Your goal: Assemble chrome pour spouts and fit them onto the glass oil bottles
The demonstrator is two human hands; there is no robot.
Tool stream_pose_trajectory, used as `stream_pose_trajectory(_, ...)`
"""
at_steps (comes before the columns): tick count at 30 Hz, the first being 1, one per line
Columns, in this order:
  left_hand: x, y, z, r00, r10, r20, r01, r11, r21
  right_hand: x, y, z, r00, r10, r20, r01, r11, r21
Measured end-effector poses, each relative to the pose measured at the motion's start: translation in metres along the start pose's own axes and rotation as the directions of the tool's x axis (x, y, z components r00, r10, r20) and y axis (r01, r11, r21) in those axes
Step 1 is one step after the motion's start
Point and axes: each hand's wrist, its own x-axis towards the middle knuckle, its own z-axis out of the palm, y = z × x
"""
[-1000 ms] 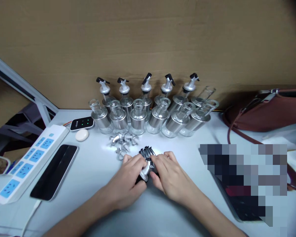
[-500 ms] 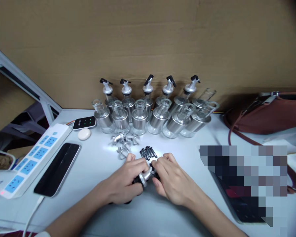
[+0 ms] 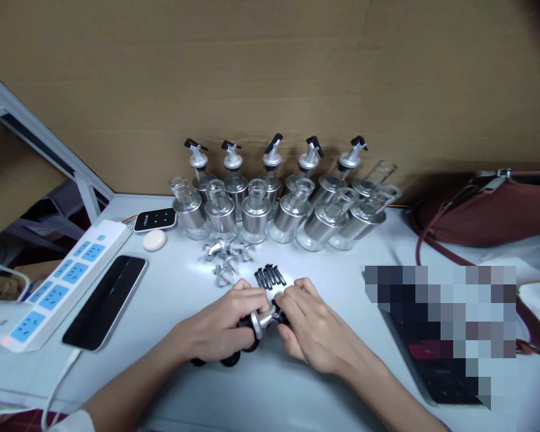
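My left hand (image 3: 220, 327) is curled round a silver pourer spout (image 3: 260, 318) with a black stopper end. My right hand (image 3: 308, 321) pinches the spout's other end, fingers closed on a small black part I cannot make out. Both hands rest on the white table (image 3: 297, 384). Just beyond them lie several small black caps (image 3: 270, 276) and a few loose silver spouts (image 3: 225, 255). Two rows of glass bottles with steel bases (image 3: 254, 213) stand against the cardboard wall; the back row carries fitted spouts (image 3: 272, 157).
A blue-and-white power strip (image 3: 56, 288) and a black phone (image 3: 105, 302) lie at the left, with a small black device (image 3: 155, 219) and white oval object (image 3: 154, 240) behind. A brown bag (image 3: 486, 210) sits at the right, a dark tablet (image 3: 436, 366) before it.
Both hands drew slightly toward me with the spout, away from the black caps. The left hand turned, so the spout's round base now faces up between the hands.
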Motion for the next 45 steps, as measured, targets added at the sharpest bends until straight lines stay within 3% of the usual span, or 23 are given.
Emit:
stream_pose_trajectory(2, -0.003, -0.002, -0.007, 0.999, 0.034, -0.035, -0.039, 0.985, -0.168, -0.002, 0.001, -0.007, 0.988, 0.051, -0.142, -0.02, 0.977, 0.214)
stream_pose_trajectory(4, -0.006, -0.003, -0.013, 0.987, 0.045, -0.157, -0.083, 0.967, -0.241, -0.003, 0.003, -0.017, 0.946, 0.122, -0.3, -0.024, 0.951, 0.309)
stream_pose_trajectory(7, -0.008, -0.004, -0.016, 0.948, 0.059, -0.311, -0.092, 0.991, -0.094, -0.003, 0.012, -0.026, 0.894, 0.252, -0.372, -0.231, 0.968, 0.1)
stream_pose_trajectory(10, -0.005, -0.006, -0.01, 0.933, 0.13, -0.336, -0.066, 0.978, 0.196, -0.002, 0.024, -0.021, 0.864, 0.424, -0.272, -0.464, 0.88, -0.103)
stream_pose_trajectory(13, -0.002, -0.012, -0.003, 0.924, 0.253, -0.286, -0.064, 0.841, 0.538, -0.003, 0.034, -0.009, 0.84, 0.538, -0.065, -0.54, 0.823, -0.175)
stream_pose_trajectory(15, -0.001, -0.016, -0.001, 0.921, 0.293, -0.257, -0.074, 0.779, 0.623, -0.005, 0.038, -0.003, 0.807, 0.59, 0.024, -0.571, 0.79, -0.223)
stream_pose_trajectory(17, 0.0, -0.017, 0.0, 0.912, 0.319, -0.258, -0.087, 0.765, 0.638, -0.007, 0.039, -0.001, 0.808, 0.588, 0.03, -0.564, 0.788, -0.246)
stream_pose_trajectory(22, -0.001, -0.018, -0.002, 0.859, 0.416, -0.3, -0.109, 0.72, 0.685, -0.009, 0.039, 0.0, 0.894, 0.446, 0.033, -0.416, 0.857, -0.303)
stream_pose_trajectory(26, -0.003, -0.02, -0.004, 0.815, 0.473, -0.336, -0.12, 0.704, 0.7, -0.01, 0.04, 0.001, 0.895, 0.434, 0.102, -0.38, 0.862, -0.335)
stream_pose_trajectory(32, -0.004, -0.021, -0.006, 0.728, 0.543, -0.418, -0.13, 0.708, 0.694, -0.009, 0.039, -0.001, 0.904, 0.42, 0.085, -0.374, 0.87, -0.322)
stream_pose_trajectory(39, -0.003, -0.022, -0.006, 0.737, 0.555, -0.387, -0.151, 0.693, 0.705, -0.006, 0.033, -0.004, 0.928, 0.345, 0.142, -0.313, 0.927, -0.207)
stream_pose_trajectory(45, -0.003, -0.023, -0.006, 0.733, 0.561, -0.385, -0.152, 0.686, 0.711, -0.004, 0.023, -0.004, 0.91, 0.366, 0.197, -0.328, 0.923, -0.201)
